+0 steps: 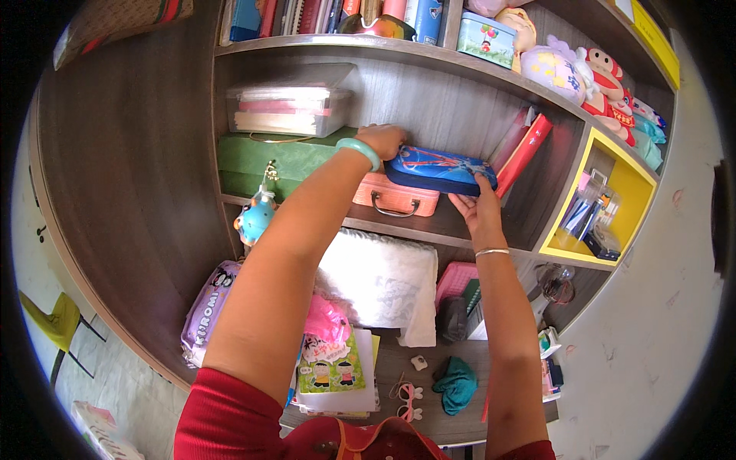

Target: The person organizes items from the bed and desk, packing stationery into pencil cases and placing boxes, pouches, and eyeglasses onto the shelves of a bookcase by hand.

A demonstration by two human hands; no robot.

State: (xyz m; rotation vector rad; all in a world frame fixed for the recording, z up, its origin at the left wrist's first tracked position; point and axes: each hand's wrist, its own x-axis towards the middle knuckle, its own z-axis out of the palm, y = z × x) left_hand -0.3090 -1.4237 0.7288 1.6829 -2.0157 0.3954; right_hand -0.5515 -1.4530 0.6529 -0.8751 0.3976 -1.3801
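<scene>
A blue zippered pencil case [440, 167] with a printed picture lies over a pink-orange textured case [397, 195] with a handle, on the middle shelf. My right hand [480, 204] grips its right end, thumb on top and fingers below. At the upper left corner of the pencil case is my left hand [382, 141], fingers curled and partly hidden. A green box [276, 155] stands left of the cases, and a clear plastic box [290, 109] with papers rests on it. Red folders [523, 152] lean just right of the pencil case.
Books and soft toys [552, 69] fill the upper shelf [322, 40]. A yellow cubby [635, 201] holds stationery at right. A blue hanging ornament [256, 221] dangles near my left forearm. Below are a white cloth [379, 282], a children's book [333, 368] and a teal cloth [456, 385].
</scene>
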